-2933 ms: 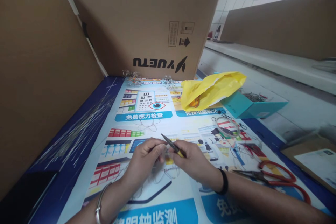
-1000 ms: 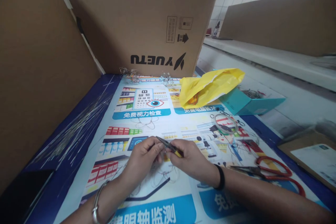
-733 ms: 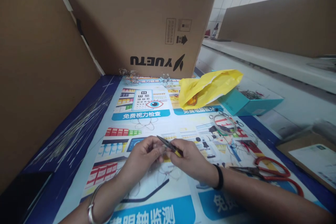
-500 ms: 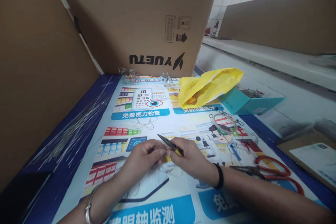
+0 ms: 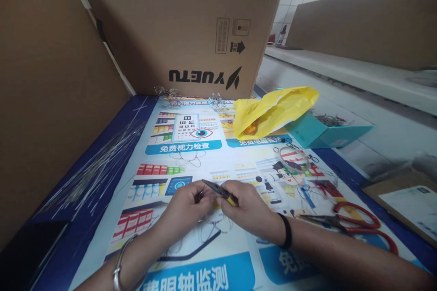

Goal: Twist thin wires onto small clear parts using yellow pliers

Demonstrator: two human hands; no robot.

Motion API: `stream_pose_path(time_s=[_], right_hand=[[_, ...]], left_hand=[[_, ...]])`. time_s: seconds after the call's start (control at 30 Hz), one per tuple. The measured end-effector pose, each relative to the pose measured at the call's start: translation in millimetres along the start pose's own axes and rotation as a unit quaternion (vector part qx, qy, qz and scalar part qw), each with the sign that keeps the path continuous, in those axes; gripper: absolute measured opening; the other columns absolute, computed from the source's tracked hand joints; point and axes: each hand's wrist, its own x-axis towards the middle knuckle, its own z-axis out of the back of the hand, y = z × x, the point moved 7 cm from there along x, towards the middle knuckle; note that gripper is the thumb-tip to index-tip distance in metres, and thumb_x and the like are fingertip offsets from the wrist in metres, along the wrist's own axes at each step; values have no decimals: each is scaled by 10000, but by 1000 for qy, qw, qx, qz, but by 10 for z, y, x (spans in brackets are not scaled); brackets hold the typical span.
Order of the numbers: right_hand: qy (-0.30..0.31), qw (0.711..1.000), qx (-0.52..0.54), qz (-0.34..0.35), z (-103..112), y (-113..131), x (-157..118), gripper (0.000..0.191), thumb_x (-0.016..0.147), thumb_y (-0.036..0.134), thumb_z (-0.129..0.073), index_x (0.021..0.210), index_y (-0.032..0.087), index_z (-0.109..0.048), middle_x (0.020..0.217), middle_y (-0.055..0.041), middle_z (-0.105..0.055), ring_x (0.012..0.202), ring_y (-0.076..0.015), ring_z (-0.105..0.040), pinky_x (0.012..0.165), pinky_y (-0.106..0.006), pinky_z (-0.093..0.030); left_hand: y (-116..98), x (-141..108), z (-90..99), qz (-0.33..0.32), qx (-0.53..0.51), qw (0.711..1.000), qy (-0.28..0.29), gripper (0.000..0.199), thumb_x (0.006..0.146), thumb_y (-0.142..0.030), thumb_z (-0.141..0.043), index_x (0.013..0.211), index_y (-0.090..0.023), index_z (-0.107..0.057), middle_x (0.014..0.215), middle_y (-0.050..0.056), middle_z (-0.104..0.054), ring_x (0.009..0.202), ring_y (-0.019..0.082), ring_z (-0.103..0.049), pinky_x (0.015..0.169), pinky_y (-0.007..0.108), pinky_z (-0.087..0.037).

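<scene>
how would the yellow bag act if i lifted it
The bag would probably sag and fold, since its sides look thin and creased. It might brush the teal box, which it overlaps in view.

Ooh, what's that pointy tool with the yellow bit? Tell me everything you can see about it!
Those look like pliers. They have a slim, dark, metal-looking nose that narrows to a point, and a black-and-yellow handle part. The right hand grips them and hides the rest of the handles. They slant over the printed sheet, with the tip aimed away and toward the left hand. I can't tell whether the tip touches those fingers.
</scene>
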Motion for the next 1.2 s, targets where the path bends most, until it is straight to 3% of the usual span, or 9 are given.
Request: stream_pose_path(time_s=[0.57, 0.83, 1.03, 1.2], right_hand=[[-42, 999, 1, 1, 29, 1, 11, 180, 738, 189, -500, 580, 181, -415, 530, 57, -408, 501, -71, -385, 480, -190, -244], [-4, 1000, -8, -1, 27, 4, 12, 157, 746, 186, -494, 603, 182, -430, 546, 55, -438, 512, -76, -415, 478, -191, -248], [14, 991, -104, 80, 129, -3, 28, 37, 756, 175, -499, 742, 179, -534, 720, -4, -555, 689, -132, -491, 617, -232, -340], [-2, 962, -229, 151, 146, 8, 18, 107, 784, 158, -477, 823, 173, -575, 816, -53, -562, 799, -177, -474, 717, -289, -334]], left_hand=[[-10, 12, -27, 32, -51, 998, 26, 152, 775, -268, -494, 692, -150, -540, 550, -10, -553, 483, 97, -474, 474, 213, -364], [48, 34, 13, 48, -75, 996, 7, 93, 755, -231, -502, 682, -172, -503, 469, -57, -499, 413, 60, -390, 422, 172, -296], [64, 58, 101, 66, -86, 994, -6, 122, 759, -279, -491, 684, -185, -472, 434, -74, -455, 387, 62, -367, 400, 168, -271], [92, 96, 150, 72, -57, 996, -15, 51, 719, -228, -494, 700, -182, -485, 456, -79, -450, 388, 60, -369, 394, 166, -265]])
